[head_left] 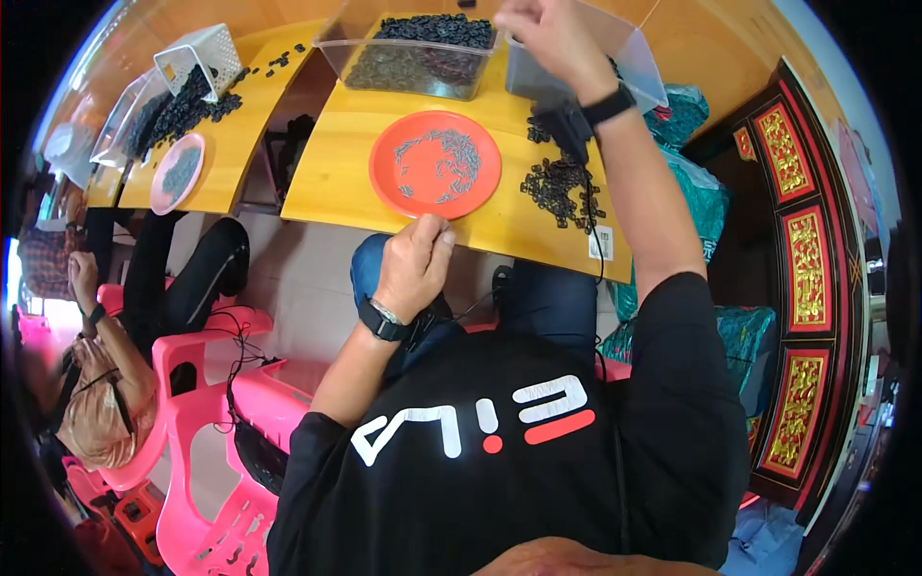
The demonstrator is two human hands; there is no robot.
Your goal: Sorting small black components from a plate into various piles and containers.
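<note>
My left hand (415, 266) is closed, thumb against the curled fingers, at the table's front edge just below a red-orange plate (386, 184). Whatever it may pinch is too small to make out. Small thin grey metal pieces (461, 165), like screws or pins, lie scattered on the plate. My right hand (547, 34) is raised over the back of the table at a clear plastic bin (523, 72), its fingers curled together; I cannot see what they hold. Beneath my right forearm, small black plastic parts (559, 187) are spread in a loose pile on the table.
A clear bin (413, 79) heaped with black parts stands at the back. On the left table (216, 192) are a tipped white basket (216, 56), more black parts and a pink plate (165, 200). Another person sits there. A cable (590, 206) hangs from my right wrist.
</note>
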